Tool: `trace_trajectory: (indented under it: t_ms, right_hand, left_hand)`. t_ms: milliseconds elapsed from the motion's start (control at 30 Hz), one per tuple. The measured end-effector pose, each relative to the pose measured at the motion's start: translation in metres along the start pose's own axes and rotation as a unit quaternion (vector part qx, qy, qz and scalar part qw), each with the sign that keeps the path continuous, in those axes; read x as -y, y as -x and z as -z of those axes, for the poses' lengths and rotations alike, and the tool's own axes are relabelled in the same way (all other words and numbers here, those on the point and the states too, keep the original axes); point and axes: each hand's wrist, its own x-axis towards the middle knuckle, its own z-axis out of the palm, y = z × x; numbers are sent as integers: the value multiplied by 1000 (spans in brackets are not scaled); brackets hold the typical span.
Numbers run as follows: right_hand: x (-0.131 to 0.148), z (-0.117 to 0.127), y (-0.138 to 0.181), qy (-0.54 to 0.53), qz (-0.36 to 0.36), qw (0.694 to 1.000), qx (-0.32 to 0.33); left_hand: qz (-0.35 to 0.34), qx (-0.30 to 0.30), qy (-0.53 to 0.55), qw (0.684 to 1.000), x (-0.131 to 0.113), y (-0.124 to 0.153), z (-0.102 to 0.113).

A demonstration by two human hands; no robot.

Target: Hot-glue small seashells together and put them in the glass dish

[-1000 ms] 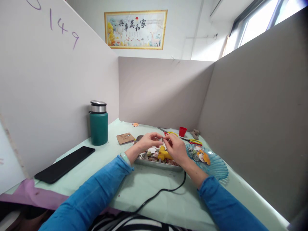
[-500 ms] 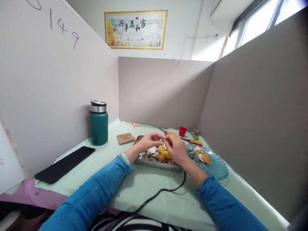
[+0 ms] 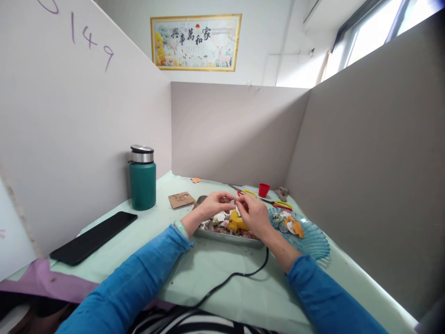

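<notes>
Above a metal tray [image 3: 225, 238], my left hand [image 3: 216, 205] and my right hand [image 3: 253, 212] meet, fingertips pinched close together. Whatever small thing lies between them is too hidden to name. Under them, the tray holds white and brown pieces that look like shells. A yellow glue gun [image 3: 237, 222] rests in the tray, partly covered by my right hand. To the right of that hand, a blue ribbed glass plate [image 3: 318, 241] carries shells, with orange and white ones among them.
A green bottle [image 3: 143, 185] and a black phone-like slab [image 3: 93, 237] stand at left, near a brown card [image 3: 181, 200]. Behind the tray are yellow-and-red-handled scissors [image 3: 247, 192], pliers-like cutters [image 3: 280, 204] and a red cup [image 3: 264, 189]. A black cable [image 3: 229, 277] crosses the front. Panels enclose the table.
</notes>
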Motion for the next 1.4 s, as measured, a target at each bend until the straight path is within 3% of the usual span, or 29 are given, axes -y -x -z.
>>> trace_trajectory:
  t_ms: [1000, 1200, 1400]
  right_hand:
    - [0, -2, -2, -42, -58, 997, 5]
    - [2, 3, -3, -42, -20, 998, -31]
    - [2, 1, -2, -55, -18, 998, -21]
  left_hand:
    - [-3, 2, -8, 1000, -3, 2, 0]
    - [-11, -21, 111, 993, -2, 0, 3]
    - [-35, 6, 253, 967, -2, -1, -2]
